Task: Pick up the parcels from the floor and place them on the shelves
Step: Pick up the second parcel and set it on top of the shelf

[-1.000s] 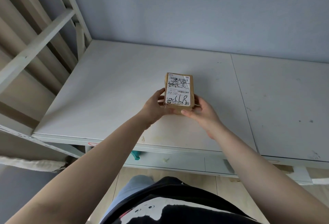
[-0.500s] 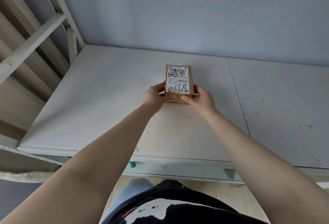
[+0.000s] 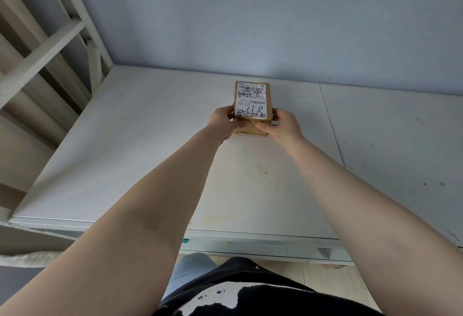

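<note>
We hold the parcel (image 3: 252, 105) in a two-sided grip, left hand (image 3: 220, 121) and right hand (image 3: 283, 125) clamped on it, over the shelf (image 3: 140, 145) near the wall (image 3: 250, 19), ready to set it flat.

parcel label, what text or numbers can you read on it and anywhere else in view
"118" roughly, in large black handwriting at the lower part of the white shipping label on the brown parcel; the first stroke is unclear.
Scrawled black handwritten characters across the label's upper part: not legible.
Barcodes and small printed lines on the label: too small to read.
Shelf and wall: no text.
</note>
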`<move>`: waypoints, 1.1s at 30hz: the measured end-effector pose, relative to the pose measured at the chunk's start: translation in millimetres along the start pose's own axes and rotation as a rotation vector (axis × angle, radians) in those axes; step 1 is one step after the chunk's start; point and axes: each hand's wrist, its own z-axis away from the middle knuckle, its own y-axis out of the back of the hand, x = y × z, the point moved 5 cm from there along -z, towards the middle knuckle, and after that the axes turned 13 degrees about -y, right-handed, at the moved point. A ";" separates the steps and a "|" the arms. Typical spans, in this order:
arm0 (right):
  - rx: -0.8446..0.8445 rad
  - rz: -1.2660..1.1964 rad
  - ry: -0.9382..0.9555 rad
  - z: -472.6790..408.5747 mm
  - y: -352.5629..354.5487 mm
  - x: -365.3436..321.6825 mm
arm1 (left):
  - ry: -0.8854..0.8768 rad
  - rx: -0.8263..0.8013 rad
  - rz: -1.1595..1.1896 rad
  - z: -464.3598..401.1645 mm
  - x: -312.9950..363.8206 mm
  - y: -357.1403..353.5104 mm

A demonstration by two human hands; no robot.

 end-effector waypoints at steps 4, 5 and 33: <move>-0.004 -0.015 -0.003 -2.2 -1.3 1.5 | 0.001 0.006 -0.001 -2.7 -2.4 -1.1; -0.005 -0.021 -0.005 -2.4 -1.7 1.9 | 0.001 0.003 0.002 -2.6 -1.8 -0.9; -0.006 -0.052 -0.027 -0.2 -6.2 2.6 | 0.035 0.006 0.013 6.6 6.5 -9.2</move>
